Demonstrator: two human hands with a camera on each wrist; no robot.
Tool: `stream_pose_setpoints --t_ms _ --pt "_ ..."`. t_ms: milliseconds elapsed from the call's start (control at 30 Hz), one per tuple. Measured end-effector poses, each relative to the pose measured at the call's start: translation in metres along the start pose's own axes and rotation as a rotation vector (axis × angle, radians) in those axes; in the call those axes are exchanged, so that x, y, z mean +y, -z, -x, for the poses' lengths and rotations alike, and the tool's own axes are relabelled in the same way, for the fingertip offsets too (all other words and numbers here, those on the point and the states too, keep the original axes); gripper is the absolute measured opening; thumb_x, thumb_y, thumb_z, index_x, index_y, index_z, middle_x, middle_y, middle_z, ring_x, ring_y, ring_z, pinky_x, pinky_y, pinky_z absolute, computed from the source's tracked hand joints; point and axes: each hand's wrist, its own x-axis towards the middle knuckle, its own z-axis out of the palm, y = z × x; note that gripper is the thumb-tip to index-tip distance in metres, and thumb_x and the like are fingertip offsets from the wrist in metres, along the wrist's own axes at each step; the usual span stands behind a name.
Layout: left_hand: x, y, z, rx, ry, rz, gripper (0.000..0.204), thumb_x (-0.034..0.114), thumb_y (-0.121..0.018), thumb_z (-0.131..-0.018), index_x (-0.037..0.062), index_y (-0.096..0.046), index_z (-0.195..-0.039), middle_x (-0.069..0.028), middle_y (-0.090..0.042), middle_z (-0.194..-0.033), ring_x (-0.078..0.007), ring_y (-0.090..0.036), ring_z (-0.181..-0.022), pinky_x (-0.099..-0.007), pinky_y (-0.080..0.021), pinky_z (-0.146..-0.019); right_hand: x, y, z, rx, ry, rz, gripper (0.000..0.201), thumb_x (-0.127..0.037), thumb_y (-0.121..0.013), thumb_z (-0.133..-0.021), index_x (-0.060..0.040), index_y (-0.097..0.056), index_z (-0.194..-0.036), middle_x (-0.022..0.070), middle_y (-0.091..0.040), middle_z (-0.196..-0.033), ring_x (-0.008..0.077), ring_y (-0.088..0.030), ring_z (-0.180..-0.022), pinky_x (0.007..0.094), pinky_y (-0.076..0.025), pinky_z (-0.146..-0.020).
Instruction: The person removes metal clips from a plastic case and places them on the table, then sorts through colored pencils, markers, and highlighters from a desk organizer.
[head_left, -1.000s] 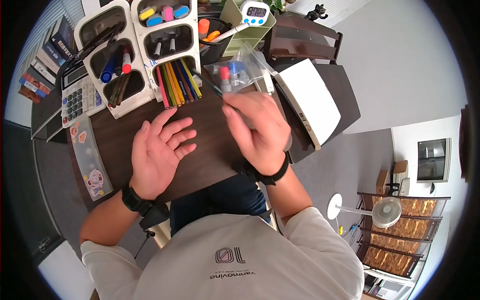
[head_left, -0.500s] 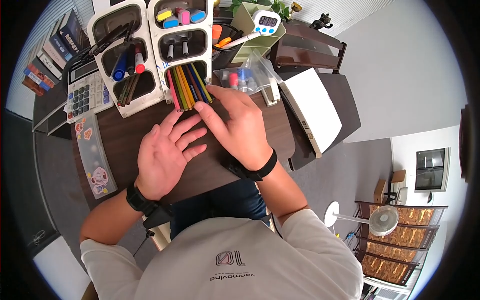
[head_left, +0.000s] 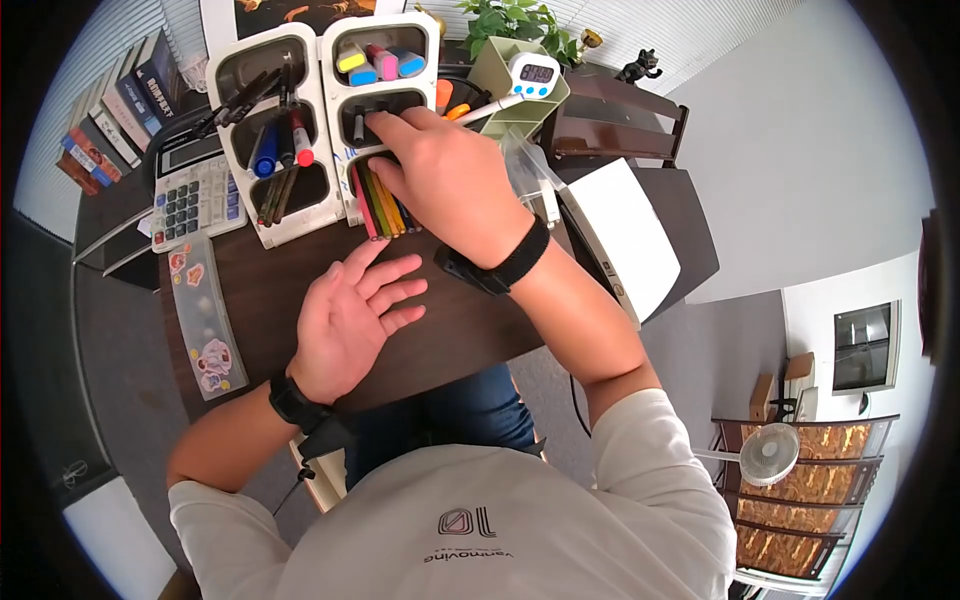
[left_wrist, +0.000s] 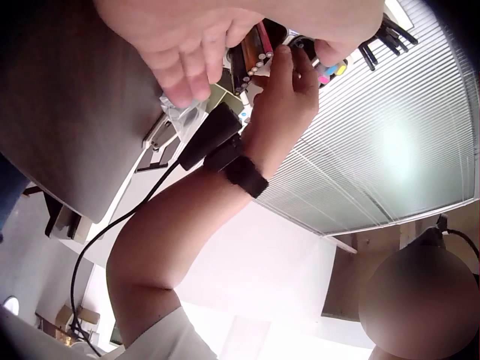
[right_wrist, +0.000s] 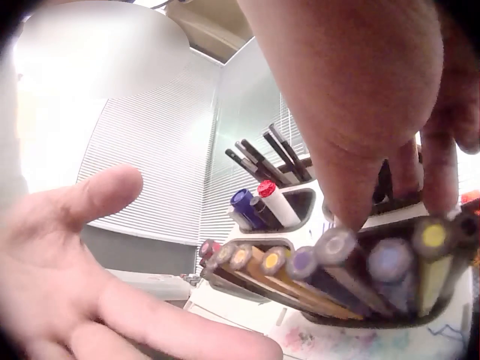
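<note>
1. From my remote feed: a pale gray wall (head_left: 750, 190) rises beyond a dark wood-grain desk (head_left: 268, 300).
2. Gray floor (head_left: 700, 350) stretches toward a white standing fan (head_left: 768, 455) and a folding screen (head_left: 775, 535) with mottled brown panels.
3. On my left wrist view, light glares across white slatted blinds (left_wrist: 352, 172).

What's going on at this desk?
A person's right hand reaches into the middle compartment in the right column of a white organizer, beside a marker; whether it grips anything is hidden. The left hand is open, near the ends of the colored pencils, which sit in the compartment just below.
</note>
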Motion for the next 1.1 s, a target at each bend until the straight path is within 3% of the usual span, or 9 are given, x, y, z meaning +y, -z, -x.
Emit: stream_pose_setpoints --t_ms 367,467,533,600,667,733,833,967,1100 --pt "-0.001 -0.004 0.001 0.018 0.063 -0.016 0.074 0.058 -0.036 -0.108 0.0061 -0.040 -0.161 -0.0153 -0.065 -0.136 -0.0268 -0.063 -0.120 -0.0465 -0.047 -0.109 0.007 -0.015 -0.013 0.051 0.180 0.139 0.011 -0.018 -0.075 -0.086 -0.0097 -0.068 -0.089 0.0048 -0.062 -0.078 0.0255 -0.071 -0.076 0.0389 -0.056 -0.060" --pt "-0.002 0.001 0.001 -0.015 0.102 -0.039 0.063 0.047 -0.042 -0.110 0.0034 -0.046 -0.156 -0.0110 -0.069 -0.121 -0.0224 -0.065 -0.111 -0.0437 -0.051 -0.104 0.013 -0.002 -0.009 0.140 0.193 0.043 0.009 -0.015 -0.075 -0.089 -0.0089 -0.070 -0.093 0.0058 -0.065 -0.080 0.0255 -0.072 -0.082 0.0386 -0.057 -0.066" --pt "-0.002 0.001 0.000 -0.011 0.112 -0.110 0.055 0.038 -0.046 -0.111 0.0027 -0.050 -0.153 -0.0089 -0.068 -0.115 -0.0202 -0.065 -0.107 -0.0418 -0.053 -0.101 0.015 0.014 0.009 0.399 0.125 -0.065 0.015 -0.011 -0.077 -0.090 -0.0079 -0.074 -0.104 0.0084 -0.072 -0.091 0.0264 -0.072 -0.087 0.0379 -0.058 -0.072" --pt "-0.003 -0.001 0.000 -0.011 0.111 -0.186 0.038 0.018 -0.057 -0.109 0.0010 -0.058 -0.143 -0.0048 -0.066 -0.107 -0.0147 -0.065 -0.102 -0.0369 -0.057 -0.094 -0.004 0.042 0.051 0.418 -0.196 -0.322 0.028 0.000 -0.076 -0.091 -0.0050 -0.075 -0.119 0.0106 -0.075 -0.099 0.0207 -0.071 -0.081 0.0316 -0.057 -0.074" --pt "0.000 -0.006 0.002 -0.044 0.053 -0.306 0.039 0.017 -0.059 -0.109 0.0003 -0.058 -0.143 -0.0047 -0.066 -0.107 -0.0141 -0.065 -0.100 -0.0357 -0.058 -0.092 -0.029 0.045 0.106 0.481 -0.560 -0.866 0.025 -0.002 -0.068 -0.102 0.0025 -0.070 -0.126 0.0090 -0.075 -0.100 0.0120 -0.068 -0.083 0.0262 -0.055 -0.073" --pt "-0.007 -0.005 0.005 -0.091 -0.049 -0.407 0.043 0.012 -0.063 -0.107 0.0011 -0.054 -0.148 -0.0051 -0.066 -0.108 -0.0122 -0.065 -0.099 -0.0330 -0.059 -0.090 -0.054 0.032 0.150 0.435 -0.828 -1.256 0.024 -0.009 -0.066 -0.106 0.0032 -0.069 -0.127 0.0089 -0.075 -0.102 0.0112 -0.069 -0.085 0.0255 -0.056 -0.071" --pt "-0.006 -0.008 0.008 -0.105 -0.051 -0.445 0.049 0.006 -0.065 -0.105 0.0029 -0.051 -0.152 -0.0051 -0.067 -0.109 -0.0099 -0.066 -0.098 -0.0298 -0.060 -0.087 -0.070 0.014 0.188 0.331 -1.017 -1.635 0.026 -0.011 -0.064 -0.107 0.0018 -0.068 -0.130 0.0079 -0.075 -0.106 0.0122 -0.069 -0.085 0.0271 -0.056 -0.075" --pt "0.001 -0.008 0.009 -0.145 0.018 -0.610 0.046 0.003 -0.069 -0.099 0.0027 -0.057 -0.143 -0.0039 -0.066 -0.107 -0.0083 -0.067 -0.093 -0.0257 -0.058 -0.081 -0.062 0.019 0.192 0.169 -1.235 -1.831 0.026 -0.014 -0.064 -0.108 0.0011 -0.067 -0.128 0.0058 -0.074 -0.104 0.0110 -0.068 -0.085 0.0264 -0.056 -0.076" --pt "-0.007 -0.001 0.004 -0.168 -0.062 -0.596 0.019 0.010 -0.063 -0.105 0.0018 -0.063 -0.122 -0.0048 -0.065 -0.092 -0.0109 -0.064 -0.079 -0.0288 -0.054 -0.074 -0.057 0.020 0.192 0.049 -1.182 -1.746 0.028 -0.010 -0.068 -0.105 -0.0015 -0.067 -0.132 0.0047 -0.072 -0.107 0.0114 -0.069 -0.090 0.0267 -0.056 -0.079"
